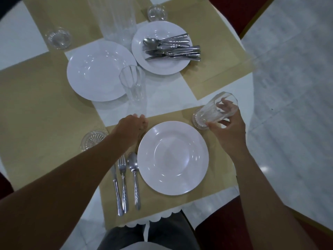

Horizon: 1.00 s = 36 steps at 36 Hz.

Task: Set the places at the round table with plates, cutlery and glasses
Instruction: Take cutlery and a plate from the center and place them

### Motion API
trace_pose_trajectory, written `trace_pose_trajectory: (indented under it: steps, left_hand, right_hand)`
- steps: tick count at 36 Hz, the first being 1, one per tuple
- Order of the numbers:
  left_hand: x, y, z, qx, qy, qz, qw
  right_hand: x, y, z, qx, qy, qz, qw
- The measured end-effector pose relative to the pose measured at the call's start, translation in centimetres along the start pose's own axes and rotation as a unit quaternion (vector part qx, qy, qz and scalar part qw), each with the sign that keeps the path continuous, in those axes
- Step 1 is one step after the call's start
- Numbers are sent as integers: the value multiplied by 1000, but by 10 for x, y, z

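My right hand (228,127) grips a clear glass (214,110), tilted, its base on or just above a glass coaster (197,121) at the upper right of the near white plate (173,157). My left hand (133,128) rests curled at the top edge of the near tan placemat (158,208), holding nothing I can see. A knife (116,192), a fork (123,181) and a spoon (134,175) lie left of the near plate. Another glass (133,83) stands upright in the middle beside a second white plate (97,71).
A third plate (158,67) carries several pieces of spare cutlery (173,47). A stack of tall glasses (117,18) stands at the back. Glass coasters lie at the left (58,37), at the back (156,12) and by my left arm (92,138). Red chairs (234,13) ring the table.
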<state>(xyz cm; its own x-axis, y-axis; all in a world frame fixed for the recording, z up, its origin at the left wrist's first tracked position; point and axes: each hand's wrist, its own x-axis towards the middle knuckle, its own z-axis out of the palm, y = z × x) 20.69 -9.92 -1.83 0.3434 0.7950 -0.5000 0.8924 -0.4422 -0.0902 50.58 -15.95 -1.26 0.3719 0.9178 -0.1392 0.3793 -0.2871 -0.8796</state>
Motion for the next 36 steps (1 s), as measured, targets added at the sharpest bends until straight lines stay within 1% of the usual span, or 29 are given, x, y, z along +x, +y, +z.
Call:
trace_pose_trajectory:
  steps: [6, 10, 11, 14, 16, 18, 20, 22, 25, 27, 30, 36]
  left_hand:
    - [0, 2, 0, 11, -3, -2, 1000]
    - [2, 3, -1, 67, -5, 45, 997]
    - [3, 4, -3, 64, -13, 50, 997]
    - [5, 2, -13, -16, -22, 55, 998]
    - [6, 3, -24, -75, -25, 68, 994]
    - [11, 5, -34, -139, -36, 55, 988]
    - [19, 11, -41, -185, -43, 57, 980]
    - [28, 17, -44, -210, -33, 59, 975]
    - [39, 25, -43, -266, -15, 28, 964]
    - [48, 29, -40, -287, -4, 18, 958]
    - [60, 33, -33, -306, 18, 5, 952]
    - [72, 40, -25, -287, 41, -34, 957]
  right_hand:
    - [-2, -3, 0, -8, -1, 2, 1000]
    - [-7, 6, -1, -36, -22, 35, 998]
    - [-10, 10, -2, -49, -17, 53, 997]
    - [-17, 20, -8, -77, 30, 124, 989]
    - [-22, 27, -9, -85, 58, 149, 984]
    - [-23, 32, -9, -103, 65, 152, 981]
    - [-21, 38, -9, -128, 55, 143, 980]
    - [-17, 41, -11, -139, 52, 141, 979]
    - [-7, 43, -12, -131, 50, 161, 977]
    - [0, 44, -12, -133, 46, 182, 973]
    - [12, 45, -13, -152, 39, 189, 969]
    - [30, 49, -17, -157, 13, 191, 969]
